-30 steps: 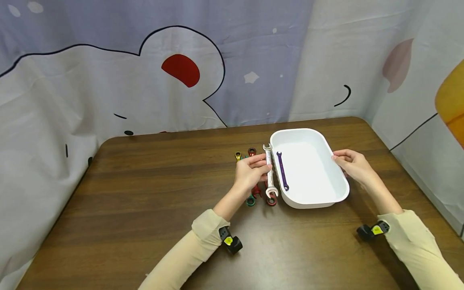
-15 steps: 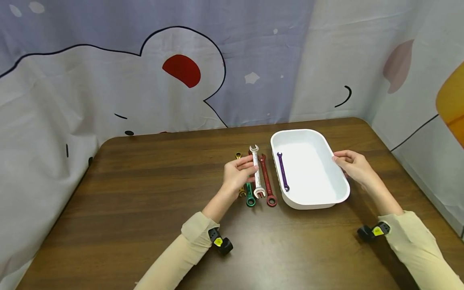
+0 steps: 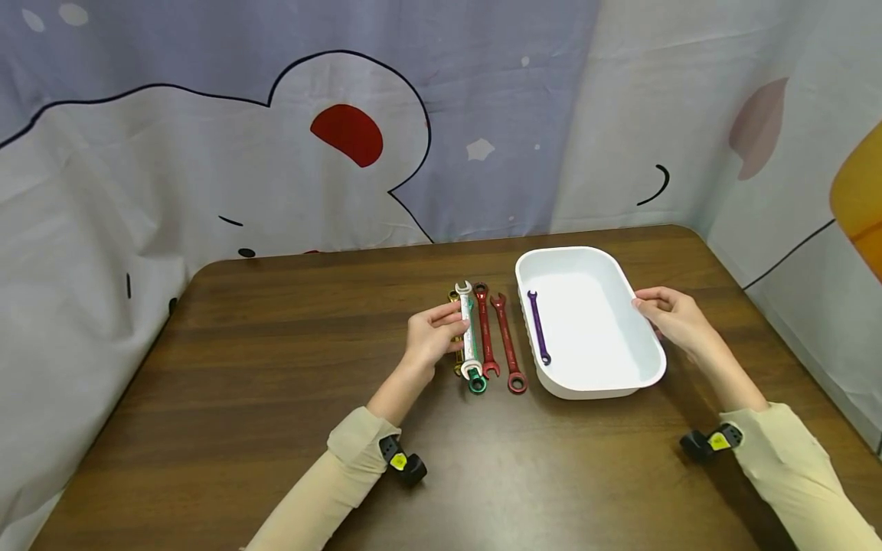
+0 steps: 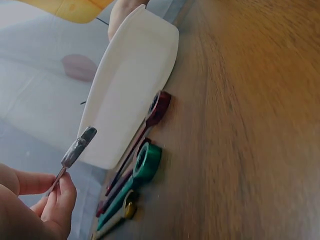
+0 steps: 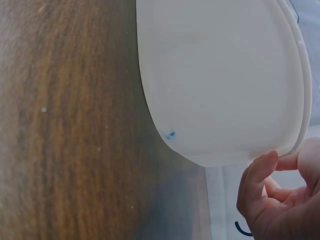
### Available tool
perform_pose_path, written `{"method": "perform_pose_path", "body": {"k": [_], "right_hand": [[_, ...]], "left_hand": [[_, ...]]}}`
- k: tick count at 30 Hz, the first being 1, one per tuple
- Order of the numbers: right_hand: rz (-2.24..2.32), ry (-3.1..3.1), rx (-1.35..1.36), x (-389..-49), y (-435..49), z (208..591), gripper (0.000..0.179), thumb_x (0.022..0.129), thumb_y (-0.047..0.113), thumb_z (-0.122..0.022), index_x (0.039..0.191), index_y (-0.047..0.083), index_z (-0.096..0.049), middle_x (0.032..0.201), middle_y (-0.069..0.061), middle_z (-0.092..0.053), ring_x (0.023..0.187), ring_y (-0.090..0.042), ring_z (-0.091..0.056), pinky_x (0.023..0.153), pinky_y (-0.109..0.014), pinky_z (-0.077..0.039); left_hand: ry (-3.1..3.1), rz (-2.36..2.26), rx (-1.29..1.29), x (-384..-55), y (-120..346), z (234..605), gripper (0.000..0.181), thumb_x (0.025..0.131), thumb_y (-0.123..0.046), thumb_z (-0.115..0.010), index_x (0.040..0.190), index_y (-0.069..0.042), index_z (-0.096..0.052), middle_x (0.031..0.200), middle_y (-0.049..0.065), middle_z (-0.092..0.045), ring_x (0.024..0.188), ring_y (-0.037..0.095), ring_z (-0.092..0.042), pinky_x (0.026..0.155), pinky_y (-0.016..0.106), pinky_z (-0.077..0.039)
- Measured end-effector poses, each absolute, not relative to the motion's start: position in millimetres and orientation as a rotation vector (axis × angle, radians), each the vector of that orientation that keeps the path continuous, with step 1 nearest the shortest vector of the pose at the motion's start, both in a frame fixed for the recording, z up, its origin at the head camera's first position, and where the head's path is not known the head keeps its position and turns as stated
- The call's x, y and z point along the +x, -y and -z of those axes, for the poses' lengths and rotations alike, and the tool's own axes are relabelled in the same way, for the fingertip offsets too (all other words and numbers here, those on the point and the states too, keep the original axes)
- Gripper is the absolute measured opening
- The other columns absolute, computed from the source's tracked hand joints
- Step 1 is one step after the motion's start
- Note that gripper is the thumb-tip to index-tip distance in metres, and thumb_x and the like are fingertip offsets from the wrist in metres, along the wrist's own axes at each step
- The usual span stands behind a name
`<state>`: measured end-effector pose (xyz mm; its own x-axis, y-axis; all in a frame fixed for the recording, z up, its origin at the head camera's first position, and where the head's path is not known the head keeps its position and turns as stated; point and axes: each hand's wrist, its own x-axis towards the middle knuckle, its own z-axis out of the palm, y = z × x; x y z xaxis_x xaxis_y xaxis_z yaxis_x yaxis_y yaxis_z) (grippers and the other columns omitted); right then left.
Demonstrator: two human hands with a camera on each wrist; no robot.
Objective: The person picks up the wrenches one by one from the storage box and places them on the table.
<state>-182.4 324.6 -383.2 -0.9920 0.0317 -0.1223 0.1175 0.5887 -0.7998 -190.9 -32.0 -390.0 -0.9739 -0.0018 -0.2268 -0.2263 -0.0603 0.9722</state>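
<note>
My left hand (image 3: 432, 337) pinches a silver open-end wrench (image 3: 468, 329) by its shaft. In the left wrist view this wrench (image 4: 79, 147) is lifted above the other wrenches. Beneath and beside it on the table lie a green wrench (image 3: 477, 382), partly covered, and a gold wrench (image 3: 458, 369), mostly hidden by the hand. To their right are two red wrenches, a nearer-left red wrench (image 3: 485, 329) and a slanted red wrench (image 3: 508, 340). My right hand (image 3: 675, 315) grips the right rim of a white tray (image 3: 599, 390). Inside the tray, along its left side, lies a purple wrench (image 3: 538, 327).
The brown wooden table (image 3: 289, 383) stretches left and in front of the wrenches. Its far edge meets a patterned curtain (image 3: 496, 115), which also hangs along the right side.
My left hand has carried the silver wrench leftward, away from the tray's left rim, to above the green wrench. The red wrenches are now uncovered. My right hand stays on the tray.
</note>
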Motion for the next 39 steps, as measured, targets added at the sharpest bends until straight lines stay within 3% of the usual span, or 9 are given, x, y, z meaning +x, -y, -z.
{"method": "perform_pose_path", "body": {"k": [14,20,28,39], "right_hand": [[1.39,-2.71,0.129,-181.6,-327.2,381.2,0.053,0.1,0.033,-0.046,0.132,-0.008,-0.044,0.088,0.015,-0.056,0.072,0.001,-0.054,0.06,-0.023,-0.051],[1.377,-2.717,0.132,-181.9,-327.0,380.4,0.053,0.1,0.034,-0.046,0.132,-0.008,-0.045,0.09,0.013,-0.057,0.073,0.002,-0.054,0.06,-0.024,-0.051],[1.373,-2.712,0.134,-180.8,-326.7,380.7,0.053,0.1,0.034,-0.046,0.133,-0.008,-0.045,0.092,0.009,-0.058,0.073,0.002,-0.054,0.06,-0.023,-0.051],[1.383,-2.719,0.136,-180.2,-325.9,380.5,0.053,0.1,0.034,-0.046,0.131,-0.008,-0.046,0.088,0.013,-0.057,0.072,0.002,-0.054,0.06,-0.023,-0.05]], "left_hand": [[-2.056,-2.128,-0.286,-200.1,46.7,397.1,0.041,0.084,0.009,-0.063,0.124,0.002,-0.062,0.107,0.02,-0.069,0.07,0.006,-0.062,0.058,0.022,-0.057],[-2.089,-2.084,-0.307,-203.8,53.4,399.3,0.04,0.085,0.008,-0.063,0.125,0.003,-0.061,0.101,0.014,-0.068,0.07,0.005,-0.061,0.063,0.026,-0.059],[-2.15,-2.005,-0.31,-208.8,60.8,407.7,0.04,0.085,0.008,-0.063,0.124,0.002,-0.061,0.111,0.021,-0.067,0.071,0.007,-0.061,0.061,0.024,-0.059],[-2.224,-1.925,-0.296,-211.4,66.1,411.5,0.039,0.085,0.006,-0.064,0.124,0.002,-0.062,0.107,0.019,-0.067,0.071,0.006,-0.061,0.061,0.025,-0.059]]}}
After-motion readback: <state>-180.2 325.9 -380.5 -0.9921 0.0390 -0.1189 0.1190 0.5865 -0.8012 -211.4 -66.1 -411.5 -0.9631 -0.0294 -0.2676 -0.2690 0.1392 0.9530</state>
